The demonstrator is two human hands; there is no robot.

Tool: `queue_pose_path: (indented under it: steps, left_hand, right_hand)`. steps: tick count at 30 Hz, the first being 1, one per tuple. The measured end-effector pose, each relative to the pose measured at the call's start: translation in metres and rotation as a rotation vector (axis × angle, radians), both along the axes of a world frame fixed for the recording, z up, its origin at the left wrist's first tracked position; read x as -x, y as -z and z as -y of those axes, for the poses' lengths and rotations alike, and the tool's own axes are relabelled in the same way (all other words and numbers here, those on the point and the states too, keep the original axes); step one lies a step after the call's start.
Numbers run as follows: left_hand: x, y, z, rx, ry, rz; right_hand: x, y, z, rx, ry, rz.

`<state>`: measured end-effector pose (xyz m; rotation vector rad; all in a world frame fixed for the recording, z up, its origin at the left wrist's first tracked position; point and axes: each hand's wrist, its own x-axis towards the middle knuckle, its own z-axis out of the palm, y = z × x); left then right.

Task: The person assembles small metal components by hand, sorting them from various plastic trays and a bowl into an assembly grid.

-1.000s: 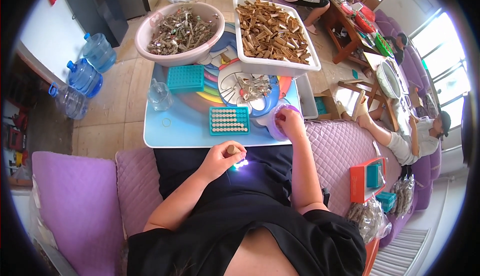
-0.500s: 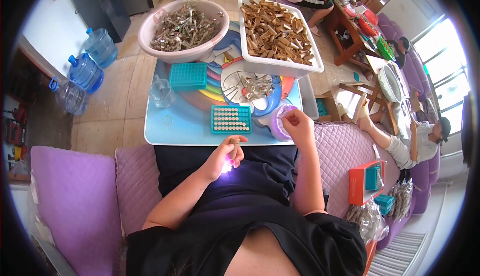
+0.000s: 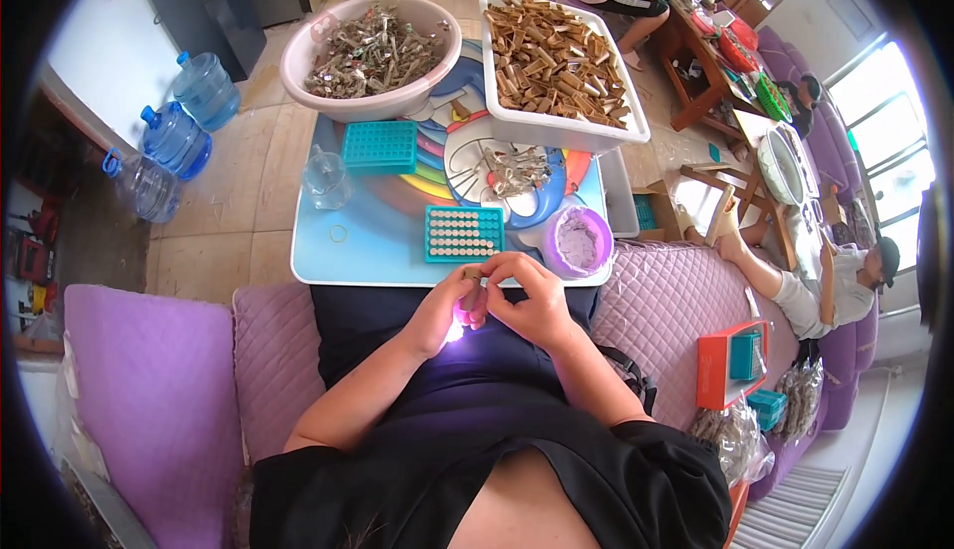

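My left hand (image 3: 444,306) and my right hand (image 3: 532,296) meet over my lap, just below the near edge of the small light-blue table (image 3: 368,251). Between their fingertips they pinch a small brown tube (image 3: 471,277). A bright glint shows under my left fingers. Just beyond the hands stands a teal rack (image 3: 463,233) filled with pale tube ends, and beside it on the right a purple bowl (image 3: 580,241) of pale powder.
On the table are an empty teal rack (image 3: 380,146), a clear cup (image 3: 324,177), a wire holder with metal pieces (image 3: 512,167), a pink basin (image 3: 368,42) of grey scraps and a white tray (image 3: 559,62) of brown tubes. Water bottles (image 3: 175,140) stand left. Other people sit at right.
My right hand left the purple bowl and came back to join my left hand over my lap. Both now pinch the small brown tube.
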<state>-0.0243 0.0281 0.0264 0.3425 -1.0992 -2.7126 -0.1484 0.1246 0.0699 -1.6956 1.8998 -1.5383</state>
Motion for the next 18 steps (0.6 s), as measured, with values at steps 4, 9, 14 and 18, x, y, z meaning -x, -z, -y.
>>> queue_pose_path:
  steps: [4, 9, 14, 18]
  left_hand:
    - [0.0015, -0.0068, -0.0011, 0.137, -0.048, 0.075]
    - [-0.0014, -0.0036, -0.0007, 0.278, -0.078, 0.096]
    - [-0.0051, -0.0008, 0.0007, 0.308, -0.062, 0.102]
    - [-0.0034, -0.0022, -0.0022, 0.269, -0.063, 0.077]
  right_hand:
    - [0.0002, -0.0005, 0.0018, -0.033, -0.001, -0.042]
    - [-0.0028, 0.0069, 0.0039, -0.025, 0.016, -0.025]
    - [-0.0013, 0.0046, 0.0018, -0.050, 0.006, 0.069]
    - [-0.0017, 0.0040, 0.0007, -0.058, 0.010, 0.061]
